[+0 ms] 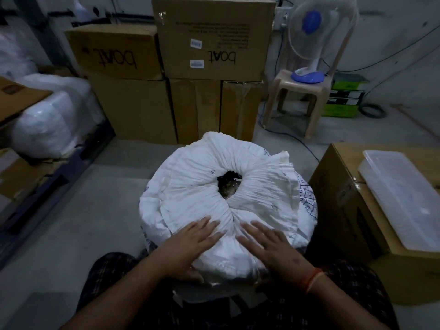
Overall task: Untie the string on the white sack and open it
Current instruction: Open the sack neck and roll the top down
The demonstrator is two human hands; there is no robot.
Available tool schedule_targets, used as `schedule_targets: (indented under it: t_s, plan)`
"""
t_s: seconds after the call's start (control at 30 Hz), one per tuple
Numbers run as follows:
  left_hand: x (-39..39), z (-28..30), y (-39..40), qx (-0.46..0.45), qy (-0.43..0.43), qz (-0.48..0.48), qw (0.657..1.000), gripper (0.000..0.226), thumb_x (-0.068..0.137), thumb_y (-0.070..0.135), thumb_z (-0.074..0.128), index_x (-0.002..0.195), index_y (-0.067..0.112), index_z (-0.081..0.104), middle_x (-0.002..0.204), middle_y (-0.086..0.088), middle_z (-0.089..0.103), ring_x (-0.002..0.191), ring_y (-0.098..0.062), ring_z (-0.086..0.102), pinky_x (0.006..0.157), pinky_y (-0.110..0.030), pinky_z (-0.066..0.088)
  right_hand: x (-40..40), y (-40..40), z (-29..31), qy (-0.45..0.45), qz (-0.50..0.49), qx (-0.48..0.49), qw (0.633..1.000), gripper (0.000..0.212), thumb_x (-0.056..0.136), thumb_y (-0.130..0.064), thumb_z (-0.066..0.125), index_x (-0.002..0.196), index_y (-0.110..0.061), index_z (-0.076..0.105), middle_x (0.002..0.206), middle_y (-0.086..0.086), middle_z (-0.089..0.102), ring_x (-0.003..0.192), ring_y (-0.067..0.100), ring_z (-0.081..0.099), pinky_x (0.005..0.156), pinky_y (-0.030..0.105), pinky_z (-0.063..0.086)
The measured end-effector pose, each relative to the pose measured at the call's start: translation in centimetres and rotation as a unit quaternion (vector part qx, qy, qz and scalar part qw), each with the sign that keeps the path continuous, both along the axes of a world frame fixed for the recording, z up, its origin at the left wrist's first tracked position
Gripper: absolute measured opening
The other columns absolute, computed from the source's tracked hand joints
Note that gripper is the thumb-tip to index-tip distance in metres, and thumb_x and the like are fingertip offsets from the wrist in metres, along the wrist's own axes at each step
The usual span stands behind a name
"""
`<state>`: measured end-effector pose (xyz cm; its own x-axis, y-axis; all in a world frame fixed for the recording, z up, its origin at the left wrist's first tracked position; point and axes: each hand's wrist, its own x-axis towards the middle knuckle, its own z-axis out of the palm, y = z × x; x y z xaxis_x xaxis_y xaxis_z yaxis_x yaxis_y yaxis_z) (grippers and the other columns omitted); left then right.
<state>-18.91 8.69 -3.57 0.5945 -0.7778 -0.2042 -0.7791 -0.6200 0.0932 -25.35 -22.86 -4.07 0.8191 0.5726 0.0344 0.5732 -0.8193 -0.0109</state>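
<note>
We see the white sack [228, 206] standing on the floor directly in front of the person, between the knees. Its mouth is partly gathered, leaving a small dark opening [229, 185] at top centre; no string can be made out. Left hand [190, 241] lies flat on the near top of the sack, grip spread, fingers straight. Right hand [271, 244] lies likewise just beside it, grip spread, holding nothing. Stacked cardboard boxes [166, 75] stand behind; a table fan [314, 41] sits on a plastic stool [297, 96].
</note>
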Motion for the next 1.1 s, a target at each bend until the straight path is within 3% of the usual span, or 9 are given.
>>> schedule_targets:
  t_s: [0.13,0.2,0.27,0.37,0.5,0.7,0.83,0.93,1.1]
  plan:
    - [2.1,-0.5,-0.2,0.012,-0.097,-0.007,0.995,0.082,0.061,0.018,0.093,0.137,0.028,0.065,0.145,0.004,0.065,0.138,-0.016,0.057,0.102,-0.034,0.057,1.5,1.1,-2.2,-0.003,-0.013,-0.081,0.997,0.064,0.086,-0.020,0.041,0.150,-0.024,0.044,0.157,0.005,0.048,0.138,0.023,0.055,0.096,0.042,0.033]
    - [2.9,-0.2,0.1,-0.049,-0.112,-0.024,0.992,0.058,0.059,0.013,0.095,0.112,0.030,0.079,0.122,0.008,0.078,0.113,-0.015,0.075,0.084,-0.028,0.062,2.9,1.2,-1.7,0.030,-0.029,-0.092,0.995,0.063,0.083,-0.019,0.048,0.146,-0.021,0.046,0.151,0.002,0.056,0.135,0.021,0.058,0.096,0.040,0.032]
    - [2.6,0.7,0.7,-0.100,-0.128,-0.034,0.986,0.030,0.079,0.017,0.072,0.105,0.028,0.082,0.118,0.007,0.079,0.110,-0.017,0.076,0.080,-0.026,0.062,3.4,1.2,-0.8,0.080,-0.032,-0.078,0.993,0.065,0.071,-0.021,0.068,0.135,-0.023,0.057,0.136,-0.002,0.068,0.123,0.018,0.067,0.094,0.037,0.042]
    - [2.5,1.3,3.4,-0.122,-0.160,-0.062,0.978,0.035,0.090,0.025,0.051,0.106,0.028,0.082,0.120,0.009,0.079,0.117,-0.019,0.073,0.085,-0.028,0.063,2.8,1.6,0.5,0.142,-0.009,-0.029,0.989,0.051,0.077,-0.019,0.068,0.127,-0.025,0.063,0.123,-0.002,0.071,0.104,0.025,0.072,0.079,0.036,0.059]
    - [2.8,0.8,8.0,0.019,-0.084,-0.086,0.993,0.030,0.079,0.040,0.061,0.105,0.044,0.076,0.115,0.020,0.078,0.111,-0.008,0.073,0.074,-0.020,0.062,0.3,4.3,1.6,0.225,0.028,-0.045,0.973,0.037,0.087,-0.023,0.054,0.123,-0.028,0.056,0.121,0.005,0.066,0.108,0.033,0.066,0.084,0.041,0.054]
    - [3.2,1.3,8.5,0.173,0.052,-0.001,0.984,0.033,0.094,0.034,0.052,0.126,0.041,0.058,0.140,0.010,0.062,0.130,-0.020,0.063,0.095,-0.042,0.057,0.5,8.1,2.1,0.297,0.057,-0.035,0.952,0.031,0.079,-0.004,0.062,0.107,-0.017,0.060,0.108,0.020,0.067,0.105,0.037,0.065,0.084,0.037,0.048]
    - [3.8,-0.4,8.8,0.111,0.033,-0.026,0.993,0.059,0.083,0.022,0.067,0.142,0.029,0.058,0.153,0.008,0.056,0.148,-0.022,0.046,0.119,-0.034,0.041,1.3,7.6,0.0,0.343,0.031,-0.001,0.939,0.053,0.088,-0.010,0.058,0.140,-0.021,0.053,0.139,0.015,0.056,0.132,0.031,0.053,0.106,0.033,0.042]
    - [2.9,-0.2,8.2,0.055,0.089,0.017,0.994,0.073,0.086,0.041,0.058,0.155,0.021,0.046,0.165,0.001,0.041,0.159,-0.023,0.021,0.130,-0.038,0.018,1.4,7.1,-1.1,0.343,0.041,0.038,0.938,0.074,0.085,-0.051,0.053,0.151,-0.020,0.041,0.142,0.014,0.048,0.134,0.027,0.045,0.110,0.032,0.041]
    - [3.1,0.7,6.7,-0.120,0.167,0.110,0.973,0.064,0.097,0.057,0.050,0.155,0.032,0.045,0.156,0.004,0.054,0.152,-0.010,0.034,0.124,-0.032,0.031,2.2,6.6,-0.8,0.346,0.010,0.199,0.917,0.086,0.088,-0.079,0.044,0.155,-0.025,0.038,0.137,0.004,0.052,0.127,0.015,0.048,0.113,0.026,0.036]
